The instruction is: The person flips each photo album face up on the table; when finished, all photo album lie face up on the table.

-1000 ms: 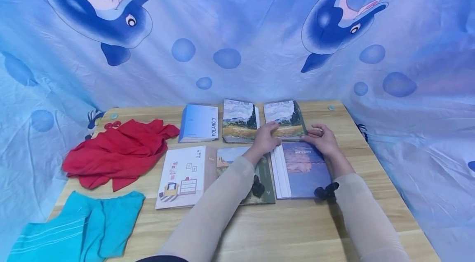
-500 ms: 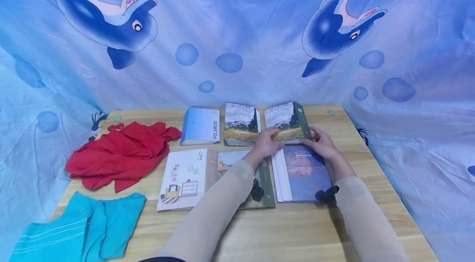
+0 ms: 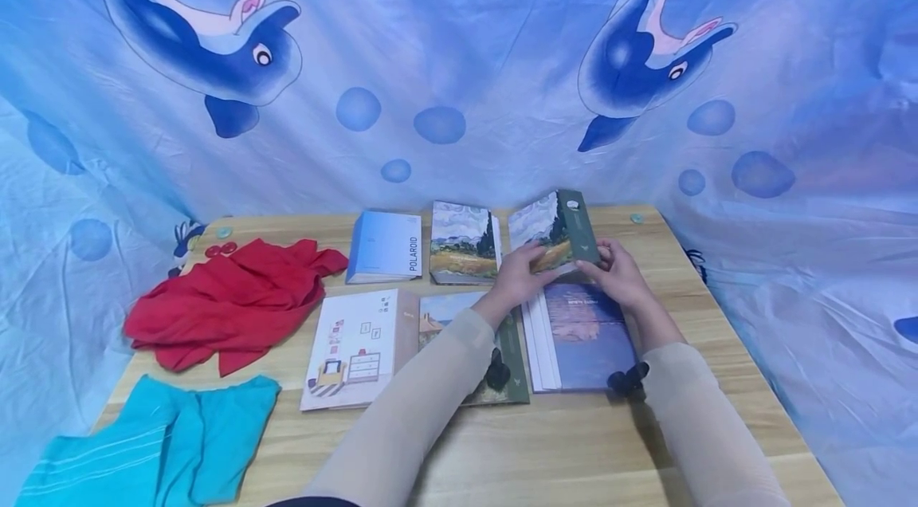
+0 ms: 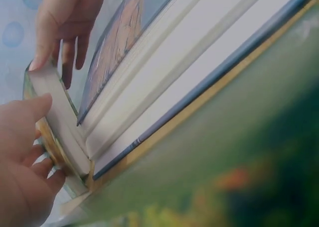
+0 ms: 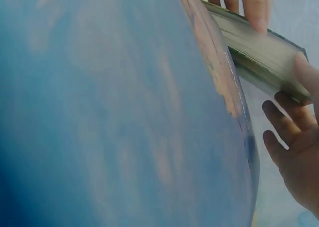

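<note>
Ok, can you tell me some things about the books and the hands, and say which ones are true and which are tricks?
1. Both hands hold the green-spined book. True: the left hand and right hand grip it, tilted up.
2. The red cloth lies on the books. False: it lies on the table, left of them.
3. The Polaroid book is being lifted. False: no hand touches it.
4. A teal cloth lies near the front left corner. True.

6 albums point(image 3: 388, 245), 2 cloths point(image 3: 229, 301), seemingly
</note>
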Demonstrator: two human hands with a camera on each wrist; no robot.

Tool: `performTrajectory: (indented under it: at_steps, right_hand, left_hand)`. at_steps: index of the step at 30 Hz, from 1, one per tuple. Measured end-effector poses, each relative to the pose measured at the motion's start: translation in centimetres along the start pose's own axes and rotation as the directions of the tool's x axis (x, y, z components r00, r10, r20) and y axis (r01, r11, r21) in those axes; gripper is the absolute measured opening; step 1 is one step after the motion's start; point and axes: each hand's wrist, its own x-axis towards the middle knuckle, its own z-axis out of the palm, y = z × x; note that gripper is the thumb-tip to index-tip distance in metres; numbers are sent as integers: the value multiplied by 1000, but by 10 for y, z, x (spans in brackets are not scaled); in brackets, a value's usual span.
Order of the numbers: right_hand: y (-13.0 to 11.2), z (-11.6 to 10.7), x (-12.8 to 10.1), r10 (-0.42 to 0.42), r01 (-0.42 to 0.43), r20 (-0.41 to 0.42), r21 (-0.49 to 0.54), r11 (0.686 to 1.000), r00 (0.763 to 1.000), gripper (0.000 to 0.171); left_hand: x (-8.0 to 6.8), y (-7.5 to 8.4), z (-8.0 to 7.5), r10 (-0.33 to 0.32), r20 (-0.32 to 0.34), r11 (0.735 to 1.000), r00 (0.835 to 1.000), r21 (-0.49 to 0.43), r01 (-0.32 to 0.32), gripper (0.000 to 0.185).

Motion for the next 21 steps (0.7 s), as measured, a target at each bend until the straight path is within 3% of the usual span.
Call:
performTrajectory:
  at_steps: [5, 14, 17, 21]
  right_hand:
    - [-4, 3, -1, -72, 73, -18, 39, 997, 997, 59]
    - [-9, 8, -4, -166, 167, -104, 1, 986, 981, 54]
    - [-14, 9, -6, -214, 216, -140, -3, 976, 967, 51]
    - [-35, 12, -18, -314, 312, -186, -40, 949, 931, 50]
  left_hand:
    - [1, 5, 1, 28, -28, 1000, 999, 8, -28, 53]
    - [5, 21, 8, 47, -62, 999, 997, -12, -48, 48]
    - [5, 25, 9, 47, -73, 997, 996, -51, -51, 47]
    - [5, 30, 10, 57, -92, 993, 994, -100, -66, 48]
